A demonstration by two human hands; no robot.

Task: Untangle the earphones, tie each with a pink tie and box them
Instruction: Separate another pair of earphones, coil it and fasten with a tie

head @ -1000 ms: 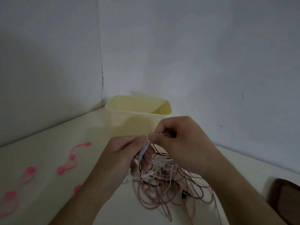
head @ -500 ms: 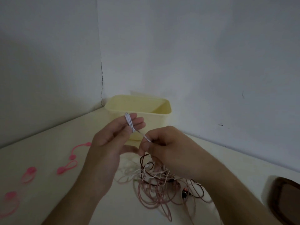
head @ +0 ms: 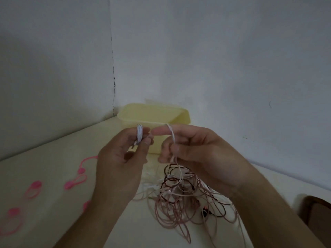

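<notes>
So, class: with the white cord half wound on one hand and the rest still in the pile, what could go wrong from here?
1. The white cord runs into the tangle; pulling may tighten knots.
2. The coil on the left hand could slip off and unwind.
3. The pink ties lie aside, so reaching for one may loosen it.

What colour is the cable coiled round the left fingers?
White cable, head view.

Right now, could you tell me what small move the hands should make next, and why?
Probably carry the right hand round the left hand for another turn. The left fingers hold a small coil of white earphone cable, the cable crosses the right forefinger, and the rest trails into the tangle.
</notes>
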